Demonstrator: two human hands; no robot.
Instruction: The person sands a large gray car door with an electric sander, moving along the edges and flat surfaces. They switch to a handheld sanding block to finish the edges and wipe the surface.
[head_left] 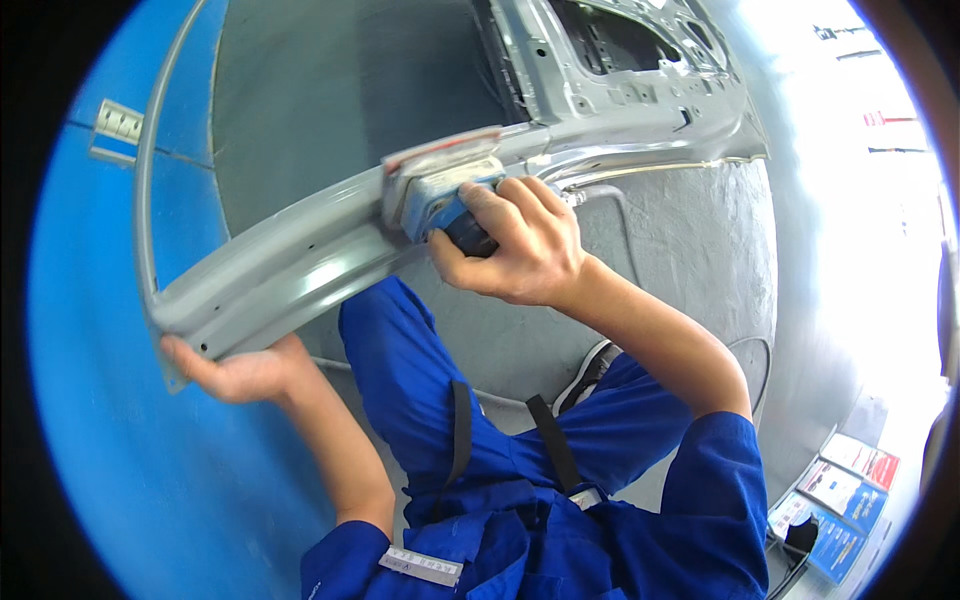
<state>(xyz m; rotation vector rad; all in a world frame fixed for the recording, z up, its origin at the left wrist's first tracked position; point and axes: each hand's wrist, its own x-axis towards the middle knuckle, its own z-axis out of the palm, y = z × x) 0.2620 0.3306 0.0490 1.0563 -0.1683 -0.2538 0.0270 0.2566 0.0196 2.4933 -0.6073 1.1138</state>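
A bare grey metal car door (pixel 290 235) stretches from the left side to the upper right, with its long panel edge toward me. My left hand (pixel 245 370) grips the lower left corner of this door, thumb along the edge and the other fingers partly hidden beneath. Wrapped round a blue and black air sander (pixel 440 200), my right hand (pixel 525 245) holds it at the middle of the panel edge. The sander's flat pad is tilted up on its side, with a reddish rim facing away from me. Whether the pad touches the metal I cannot tell.
A grey air hose (pixel 625 225) runs from behind my right hand down to the grey floor (pixel 700 250), near my shoe (pixel 588 375). The door's thin window frame (pixel 147 190) curves up at left, before a blue wall (pixel 85 330) with a socket plate (pixel 118 122). Printed boards (pixel 840 500) are at lower right.
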